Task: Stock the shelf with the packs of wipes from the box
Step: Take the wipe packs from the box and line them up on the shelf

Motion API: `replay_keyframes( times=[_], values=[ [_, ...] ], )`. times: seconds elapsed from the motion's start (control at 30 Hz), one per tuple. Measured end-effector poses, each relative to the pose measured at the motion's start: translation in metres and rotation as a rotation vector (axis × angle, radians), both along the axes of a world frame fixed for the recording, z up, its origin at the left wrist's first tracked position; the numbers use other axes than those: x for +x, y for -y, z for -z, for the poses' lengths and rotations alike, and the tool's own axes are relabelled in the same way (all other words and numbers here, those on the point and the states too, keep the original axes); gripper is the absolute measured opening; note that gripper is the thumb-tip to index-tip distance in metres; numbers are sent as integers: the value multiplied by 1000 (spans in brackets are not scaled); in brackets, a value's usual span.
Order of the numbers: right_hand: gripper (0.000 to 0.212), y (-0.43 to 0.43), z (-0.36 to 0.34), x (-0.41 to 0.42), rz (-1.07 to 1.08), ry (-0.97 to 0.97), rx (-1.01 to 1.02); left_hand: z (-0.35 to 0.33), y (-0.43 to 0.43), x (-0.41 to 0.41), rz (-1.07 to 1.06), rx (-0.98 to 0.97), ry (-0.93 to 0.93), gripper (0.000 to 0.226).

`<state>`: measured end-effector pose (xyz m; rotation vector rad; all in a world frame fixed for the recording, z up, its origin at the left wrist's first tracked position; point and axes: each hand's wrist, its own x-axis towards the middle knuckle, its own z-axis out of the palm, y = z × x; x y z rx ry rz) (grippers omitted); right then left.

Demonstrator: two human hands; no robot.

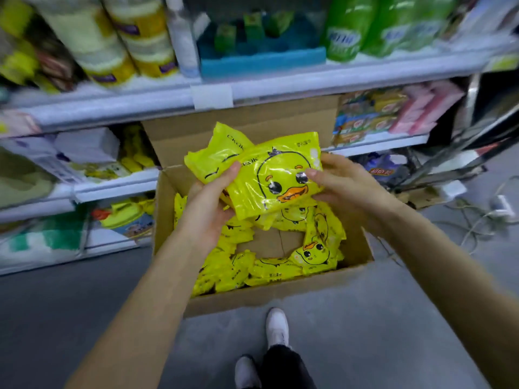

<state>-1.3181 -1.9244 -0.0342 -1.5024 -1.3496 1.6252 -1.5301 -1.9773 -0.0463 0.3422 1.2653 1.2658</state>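
Your 2 bare forearms reach up from the lower corners and meet at the frame's centre. Your left hand [209,211] grips the yellow packs of wipes [269,178] from beneath, thumb on top; your right hand [348,189] pinches their right edge.

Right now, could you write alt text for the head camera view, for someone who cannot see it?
A left hand and a right hand hold yellow duck-print packs of wipes above an open cardboard box on the floor, with more packs inside. Stocked shelves stand behind it.
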Motion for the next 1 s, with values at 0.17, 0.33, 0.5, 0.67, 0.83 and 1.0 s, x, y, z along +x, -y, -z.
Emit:
replay_keyframes(
  times=[0.17, 0.33, 0.5, 0.67, 0.83, 1.0],
  values=[
    [66, 14, -127, 13, -172, -36, 81, -113, 16, -13, 64, 155, 9, 58],
    [15, 31, -257, 4, -178, -48, 236, -227, 28, -18, 52, 305, -40, 77],
    [8, 53, -357, 11, -127, 3, 468, -316, 34, -3, 33, 455, -17, 55],
    [11, 65, -430, 43, -54, 40, 591, -389, 38, 26, 55, 554, 9, 62],
    [6, 61, -483, 74, 62, 70, 732, -448, 38, 39, 9, 573, 40, 49],
    [9, 40, -508, 93, 108, 7, 817, -494, 30, 55, 1, 593, 81, 40]
  ],
)
